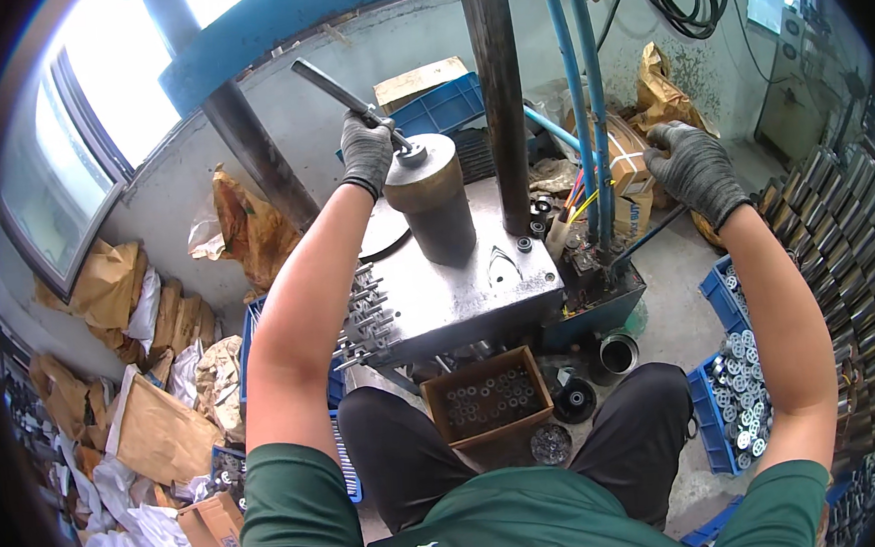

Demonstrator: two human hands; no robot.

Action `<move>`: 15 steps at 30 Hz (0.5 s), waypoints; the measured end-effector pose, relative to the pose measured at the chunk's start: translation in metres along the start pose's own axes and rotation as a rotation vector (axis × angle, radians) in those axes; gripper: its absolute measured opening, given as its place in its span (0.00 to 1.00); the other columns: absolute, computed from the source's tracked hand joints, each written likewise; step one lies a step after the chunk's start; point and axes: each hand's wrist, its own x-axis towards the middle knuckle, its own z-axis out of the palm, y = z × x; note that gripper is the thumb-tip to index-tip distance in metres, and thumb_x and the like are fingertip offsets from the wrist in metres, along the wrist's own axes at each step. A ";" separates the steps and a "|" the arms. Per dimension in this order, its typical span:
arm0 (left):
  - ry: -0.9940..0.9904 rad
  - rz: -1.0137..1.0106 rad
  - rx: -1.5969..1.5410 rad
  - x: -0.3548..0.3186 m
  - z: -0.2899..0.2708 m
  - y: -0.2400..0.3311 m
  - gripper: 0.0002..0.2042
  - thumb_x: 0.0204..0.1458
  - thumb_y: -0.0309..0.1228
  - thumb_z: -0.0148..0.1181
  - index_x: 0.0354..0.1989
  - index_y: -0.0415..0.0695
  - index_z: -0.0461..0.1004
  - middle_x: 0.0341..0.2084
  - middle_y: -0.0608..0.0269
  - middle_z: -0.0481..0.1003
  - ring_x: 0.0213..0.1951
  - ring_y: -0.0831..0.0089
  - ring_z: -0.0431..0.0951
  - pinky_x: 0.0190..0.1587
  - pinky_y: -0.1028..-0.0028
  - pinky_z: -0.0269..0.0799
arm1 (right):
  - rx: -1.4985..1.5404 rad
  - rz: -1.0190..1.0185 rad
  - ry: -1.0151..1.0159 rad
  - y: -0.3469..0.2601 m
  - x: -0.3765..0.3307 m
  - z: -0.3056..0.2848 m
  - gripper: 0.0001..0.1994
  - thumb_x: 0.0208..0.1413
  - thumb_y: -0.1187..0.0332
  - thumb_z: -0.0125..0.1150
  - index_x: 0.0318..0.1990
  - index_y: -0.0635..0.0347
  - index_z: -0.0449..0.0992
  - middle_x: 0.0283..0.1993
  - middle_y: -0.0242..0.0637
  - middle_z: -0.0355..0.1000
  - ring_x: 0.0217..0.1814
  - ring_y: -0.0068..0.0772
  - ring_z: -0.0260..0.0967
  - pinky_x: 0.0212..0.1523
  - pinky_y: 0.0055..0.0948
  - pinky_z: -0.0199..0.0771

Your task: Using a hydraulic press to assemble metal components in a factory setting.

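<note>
My left hand [367, 152], in a grey knit glove, is closed around a long metal rod [328, 85]. The rod slants up to the left, its lower end at the small hub on top of a thick steel cylinder [431, 199]. That cylinder stands upright on the press's metal table [479, 291]. My right hand [697, 172], gloved alike, is raised at the right with its fingers loosely bent and nothing visible in them. A dark lever [648, 236] rises from the machine to just below this hand; whether they touch I cannot tell.
Dark posts [497, 99] and blue pipes [596, 113] rise behind the table. Small metal parts fill a cardboard box [488, 411] between my knees and a blue crate [712, 417] at right. Stacked metal tubes [847, 258] line the right side; paper sacks [161, 421] lie left.
</note>
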 end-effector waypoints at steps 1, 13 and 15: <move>-0.029 0.019 0.087 0.001 0.000 0.000 0.16 0.54 0.14 0.58 0.49 0.39 0.62 0.31 0.57 0.72 0.28 0.63 0.83 0.29 0.67 0.86 | 0.011 -0.006 -0.005 0.002 0.001 0.002 0.18 0.58 0.56 0.58 0.47 0.60 0.80 0.48 0.50 0.77 0.52 0.50 0.75 0.56 0.42 0.74; -0.112 0.237 0.591 0.000 0.001 0.017 0.22 0.50 0.29 0.69 0.53 0.48 0.70 0.35 0.57 0.81 0.41 0.56 0.82 0.47 0.61 0.75 | 0.075 -0.103 -0.001 -0.011 -0.085 -0.017 0.11 0.56 0.63 0.60 0.43 0.57 0.79 0.42 0.49 0.77 0.43 0.53 0.77 0.45 0.43 0.78; -0.086 0.239 0.564 -0.003 0.001 0.017 0.23 0.49 0.29 0.70 0.54 0.49 0.70 0.35 0.57 0.81 0.41 0.57 0.82 0.47 0.61 0.76 | 0.084 -0.146 -0.044 -0.005 -0.120 -0.017 0.14 0.55 0.63 0.62 0.46 0.58 0.78 0.42 0.49 0.77 0.42 0.52 0.77 0.44 0.44 0.78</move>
